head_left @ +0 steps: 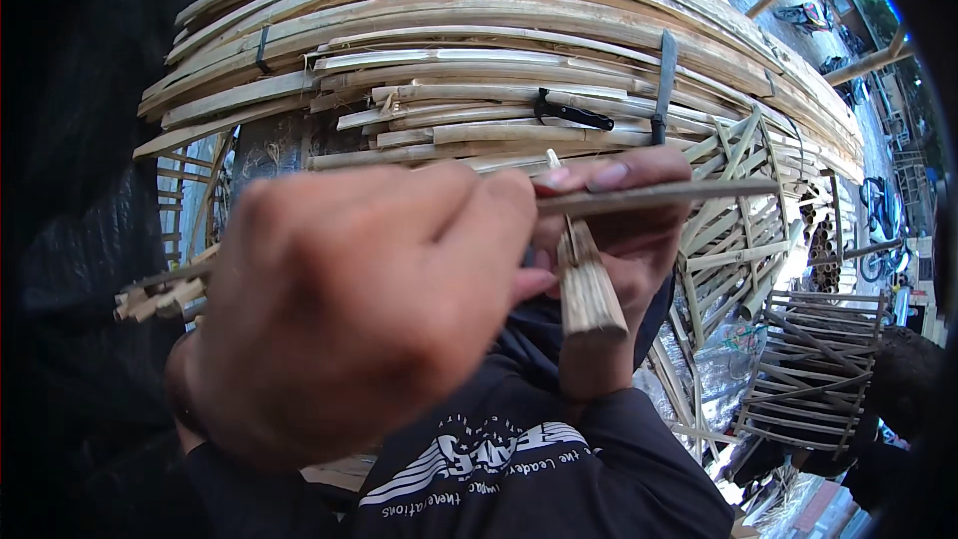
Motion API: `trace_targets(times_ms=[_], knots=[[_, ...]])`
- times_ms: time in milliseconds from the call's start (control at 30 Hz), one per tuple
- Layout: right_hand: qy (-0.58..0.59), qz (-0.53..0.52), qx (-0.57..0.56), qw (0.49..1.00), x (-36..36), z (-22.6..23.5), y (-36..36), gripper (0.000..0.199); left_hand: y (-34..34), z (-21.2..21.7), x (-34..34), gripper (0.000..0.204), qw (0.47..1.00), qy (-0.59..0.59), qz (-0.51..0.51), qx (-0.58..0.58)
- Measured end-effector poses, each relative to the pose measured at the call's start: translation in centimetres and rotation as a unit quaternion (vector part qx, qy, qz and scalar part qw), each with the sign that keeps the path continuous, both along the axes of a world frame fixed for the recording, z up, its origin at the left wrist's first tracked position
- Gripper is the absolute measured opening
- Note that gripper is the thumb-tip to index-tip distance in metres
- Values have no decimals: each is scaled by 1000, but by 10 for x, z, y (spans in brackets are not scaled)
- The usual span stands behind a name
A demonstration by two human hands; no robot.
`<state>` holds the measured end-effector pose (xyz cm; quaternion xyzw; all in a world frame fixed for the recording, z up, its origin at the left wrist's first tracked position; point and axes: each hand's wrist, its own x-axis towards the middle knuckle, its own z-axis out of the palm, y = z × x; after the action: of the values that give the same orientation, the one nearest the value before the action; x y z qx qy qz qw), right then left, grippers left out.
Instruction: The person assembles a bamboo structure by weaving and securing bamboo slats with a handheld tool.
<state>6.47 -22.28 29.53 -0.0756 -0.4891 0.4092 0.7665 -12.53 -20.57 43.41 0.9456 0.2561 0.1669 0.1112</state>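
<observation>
My left hand [349,309] is clenched round a blade [659,195], and my right fingers [609,180] pinch a short bamboo stick [589,289] just beneath it, before the strip bundles [479,60]. The stick looks light, stiff and splintery; best gripped low.

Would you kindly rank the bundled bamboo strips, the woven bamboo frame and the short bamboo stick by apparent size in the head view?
1. bundled bamboo strips
2. woven bamboo frame
3. short bamboo stick, held near the camera in the right hand, so probably smaller than it looks.

bamboo stack [499,50] crowds hands closely
</observation>
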Motion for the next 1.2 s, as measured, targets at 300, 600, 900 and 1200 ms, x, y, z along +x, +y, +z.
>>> trace_targets(times_ms=[300, 600, 900, 1200], knots=[[-76, -27, -3, 997, 3, 9, 17, 69, 32, -7, 3, 63, 995, -99, -27, 6], [-76, -49, -20, 996, 0, -4, 24, 76, 46, -17, 8, 58, 995, -94, -21, 36], [-55, -71, -50, 995, 1, 3, 37, 76, 69, -16, 18, 53, 994, -95, -37, 30], [0, -130, -140, 982, 1, 26, 75, 50, 147, 1, 48, 36, 988, -43, -112, -101]])
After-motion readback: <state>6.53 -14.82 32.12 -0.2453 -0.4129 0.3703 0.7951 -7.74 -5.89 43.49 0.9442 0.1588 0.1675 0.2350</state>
